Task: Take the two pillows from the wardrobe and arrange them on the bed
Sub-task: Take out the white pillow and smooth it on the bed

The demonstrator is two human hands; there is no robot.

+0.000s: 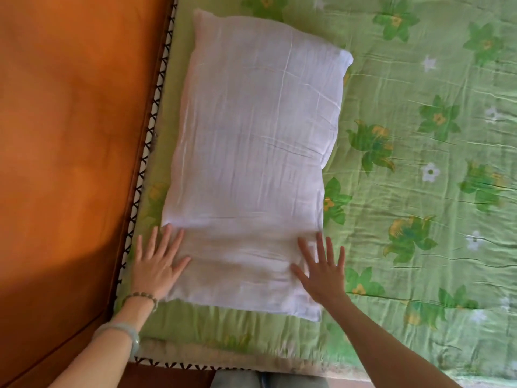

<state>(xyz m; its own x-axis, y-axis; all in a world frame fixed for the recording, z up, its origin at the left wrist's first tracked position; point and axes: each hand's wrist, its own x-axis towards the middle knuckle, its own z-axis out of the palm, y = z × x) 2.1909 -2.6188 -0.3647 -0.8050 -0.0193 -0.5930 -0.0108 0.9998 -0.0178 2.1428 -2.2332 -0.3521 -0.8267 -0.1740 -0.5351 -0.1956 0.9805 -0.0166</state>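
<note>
A white pillow (254, 152) lies flat on the bed's green flowered sheet (419, 163), lengthwise along the left edge next to the wooden headboard (64, 135). My left hand (156, 261) rests flat with fingers spread on the pillow's near left corner. My right hand (321, 270) lies flat, fingers spread, on its near right corner. Neither hand grips anything. Only one pillow is in view; no wardrobe is visible.
The orange-brown wooden headboard fills the left side. A black-and-white trim (151, 135) runs along the mattress edge. The green sheet spreads out to the right of the pillow. My legs (265, 380) show at the bottom edge.
</note>
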